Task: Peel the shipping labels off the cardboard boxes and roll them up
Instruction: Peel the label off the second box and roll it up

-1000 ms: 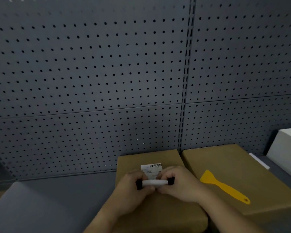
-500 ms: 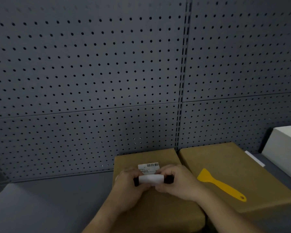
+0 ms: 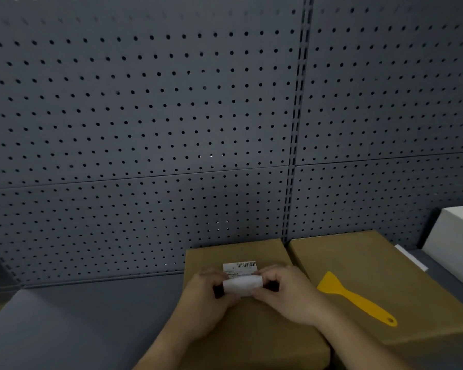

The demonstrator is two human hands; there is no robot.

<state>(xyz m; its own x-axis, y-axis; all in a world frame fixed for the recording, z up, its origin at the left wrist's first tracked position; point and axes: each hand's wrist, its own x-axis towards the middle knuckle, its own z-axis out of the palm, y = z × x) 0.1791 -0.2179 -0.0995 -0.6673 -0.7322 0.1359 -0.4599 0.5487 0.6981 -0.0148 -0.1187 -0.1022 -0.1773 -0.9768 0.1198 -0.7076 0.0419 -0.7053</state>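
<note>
Rolling on, the label (image 3: 241, 285) is now wound thicker than a second ago, pinched at both ends by closed fingers (image 3: 262, 291), with only its barcode strip still stuck to the left box (image 3: 251, 329).

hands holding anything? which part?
Both hands, left hand and right hand, pinch the white rolled label by its two ends, over the left cardboard box.

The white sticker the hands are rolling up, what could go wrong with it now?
The shipping label looks still partly stuck to the left cardboard box, so a hard pull by the left hand and right hand might tear it. The roll could also come out crooked. The yellow scraper lies unused if an edge sticks.
</note>
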